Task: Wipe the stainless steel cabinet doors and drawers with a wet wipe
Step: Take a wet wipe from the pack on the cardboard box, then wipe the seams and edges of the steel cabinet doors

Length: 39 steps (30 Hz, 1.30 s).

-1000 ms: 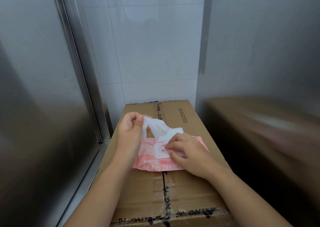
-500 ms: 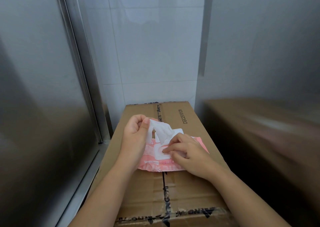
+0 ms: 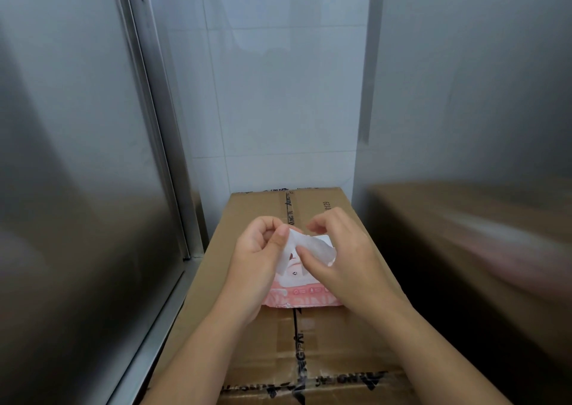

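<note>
A pink pack of wet wipes [image 3: 301,294] lies on a taped cardboard box [image 3: 309,349]. My left hand [image 3: 258,259] pinches the top corner of a white wet wipe [image 3: 312,248] between thumb and forefinger, just above the pack. My right hand [image 3: 335,251] hovers over the pack with curled fingers and pinches the same wipe near its middle. A stainless steel cabinet door [image 3: 71,172] fills the left side. Another steel panel [image 3: 473,95] stands on the right.
A white tiled wall [image 3: 278,95] closes the gap behind the box. The right steel panel mirrors the box as a blurred brown shape [image 3: 479,234]. A steel ledge [image 3: 154,327] runs along the foot of the left door.
My right hand has lifted off the pack's flap and now pinches the wipe. My left hand has drawn the wipe further out of the pack.
</note>
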Motion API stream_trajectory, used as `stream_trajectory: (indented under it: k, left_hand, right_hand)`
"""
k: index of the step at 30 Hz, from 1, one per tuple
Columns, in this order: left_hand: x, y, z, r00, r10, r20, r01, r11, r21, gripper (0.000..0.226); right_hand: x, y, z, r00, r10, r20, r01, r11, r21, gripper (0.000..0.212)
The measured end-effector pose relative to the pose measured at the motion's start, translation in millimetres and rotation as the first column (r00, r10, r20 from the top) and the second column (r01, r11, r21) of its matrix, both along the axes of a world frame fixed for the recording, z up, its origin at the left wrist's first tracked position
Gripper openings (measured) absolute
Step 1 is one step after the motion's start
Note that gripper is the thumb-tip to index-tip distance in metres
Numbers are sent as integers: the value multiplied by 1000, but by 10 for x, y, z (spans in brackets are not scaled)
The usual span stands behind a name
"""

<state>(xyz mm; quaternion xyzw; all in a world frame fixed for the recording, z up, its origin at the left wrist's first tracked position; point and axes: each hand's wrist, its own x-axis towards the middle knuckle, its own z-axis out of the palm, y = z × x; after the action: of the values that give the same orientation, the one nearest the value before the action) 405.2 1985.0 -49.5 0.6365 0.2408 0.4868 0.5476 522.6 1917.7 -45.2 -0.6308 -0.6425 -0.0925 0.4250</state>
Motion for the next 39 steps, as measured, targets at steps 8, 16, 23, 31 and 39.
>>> stream_trajectory:
  k: [8,16,23,31,39]
  left_hand:
    - [-54,-120,-63,1000,8,-13,-8,1000,17,9]
    - [-155,-310,-90,980,-8,-200,18,999,47,16]
    - [-223,-536,-53,998,-30,-48,30,1000,-10,25]
    - [-362,-819,-117,996,61,67,-58,998,-38,11]
    - [-691,-1155,-44,968,235,-92,-222,966,136,18]
  right_hand:
    - [-23,-105,5,990,95,-100,-93,995,31,4]
    - [41,-189,-77,923,188,-337,-167,982,91,11]
    - [121,-363,-89,789,325,-521,-316,943,109,19]
    - [72,-554,-149,751,398,-527,-448,893,35,23]
    - [-298,-684,-144,561,530,-636,-652,756,54,15]
